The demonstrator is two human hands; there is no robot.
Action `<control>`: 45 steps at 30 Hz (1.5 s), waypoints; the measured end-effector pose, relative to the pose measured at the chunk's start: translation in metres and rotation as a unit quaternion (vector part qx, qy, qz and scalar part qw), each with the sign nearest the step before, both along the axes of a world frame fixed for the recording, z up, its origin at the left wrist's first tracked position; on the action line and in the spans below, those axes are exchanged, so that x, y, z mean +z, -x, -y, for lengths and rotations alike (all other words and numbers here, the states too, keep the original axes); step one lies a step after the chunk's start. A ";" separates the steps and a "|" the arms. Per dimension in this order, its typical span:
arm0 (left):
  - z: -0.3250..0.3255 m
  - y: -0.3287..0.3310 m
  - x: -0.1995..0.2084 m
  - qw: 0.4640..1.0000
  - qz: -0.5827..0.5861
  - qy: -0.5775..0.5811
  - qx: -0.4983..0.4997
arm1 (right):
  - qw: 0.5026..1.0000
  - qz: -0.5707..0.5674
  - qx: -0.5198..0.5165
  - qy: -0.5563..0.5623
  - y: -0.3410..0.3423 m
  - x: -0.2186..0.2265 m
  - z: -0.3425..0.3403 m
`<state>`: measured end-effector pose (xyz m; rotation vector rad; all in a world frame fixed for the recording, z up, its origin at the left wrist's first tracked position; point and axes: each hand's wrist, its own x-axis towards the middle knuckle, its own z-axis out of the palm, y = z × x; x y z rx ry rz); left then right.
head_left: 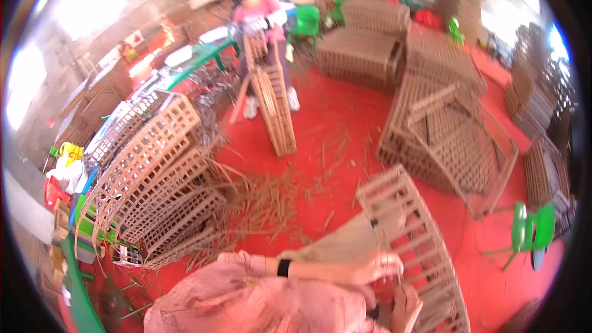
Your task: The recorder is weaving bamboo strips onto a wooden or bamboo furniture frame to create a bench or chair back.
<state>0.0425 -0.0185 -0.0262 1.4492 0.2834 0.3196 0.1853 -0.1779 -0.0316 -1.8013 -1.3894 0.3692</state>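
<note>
A long brown woven lattice panel (425, 259) with slatted openings stands in front of me, running from mid-frame down to the lower edge. My left hand (377, 267), past a black wristband (283, 267), is at the panel's near side with its fingers pinched together. Just below it, my right hand (407, 308) is closed by the same slats. Between the two hands shows something thin and pale, too small and blurred to name. Most of my right forearm is hidden behind my pink sleeve (296, 299).
Several lattice panels (148, 160) lean in a pile at left. Brown strip scraps (265, 209) litter the red floor (327, 111). Another person (265, 15) handles a lattice piece (274, 111). Stacked woven frames (444, 129) and a green chair (531, 228) stand at right.
</note>
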 end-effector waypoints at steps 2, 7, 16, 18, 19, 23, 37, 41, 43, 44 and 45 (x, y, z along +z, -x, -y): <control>-0.005 0.007 0.010 0.992 -0.019 0.121 -0.006 | 0.975 -0.196 -0.069 0.084 0.011 0.026 0.001; -0.008 0.011 0.041 0.971 -0.061 0.216 0.081 | 0.972 -0.230 0.017 0.033 0.014 0.047 -0.019; -0.014 -0.001 0.047 0.968 -0.086 0.225 0.069 | 0.858 -0.500 -0.056 0.104 0.010 0.054 -0.017; -0.010 -0.002 0.051 0.963 -0.075 0.246 0.082 | 0.903 -0.408 -0.083 0.100 0.011 0.056 -0.018; -0.010 -0.003 0.040 0.974 -0.050 0.215 0.055 | 0.929 -0.358 -0.058 0.080 0.009 0.052 -0.016; -0.009 0.004 0.046 0.973 -0.048 0.227 0.001 | 0.945 -0.306 -0.097 0.065 0.015 0.038 -0.003; -0.002 0.006 0.061 0.970 -0.062 0.225 -0.072 | 0.922 -0.369 -0.102 0.053 0.010 0.046 0.027; -0.031 0.008 0.056 0.997 -0.057 0.029 0.040 | 0.939 -0.265 -0.214 -0.041 -0.012 0.070 0.080; -0.054 0.010 0.050 0.979 0.017 -0.063 0.195 | 0.921 -0.229 -0.306 -0.071 -0.027 0.062 0.096; -0.069 0.014 0.048 0.944 0.019 -0.160 0.289 | 0.911 -0.217 -0.341 -0.080 -0.036 0.053 0.101; -0.084 0.019 0.045 0.890 0.021 -0.253 0.378 | 0.904 -0.212 -0.360 -0.086 -0.044 0.047 0.103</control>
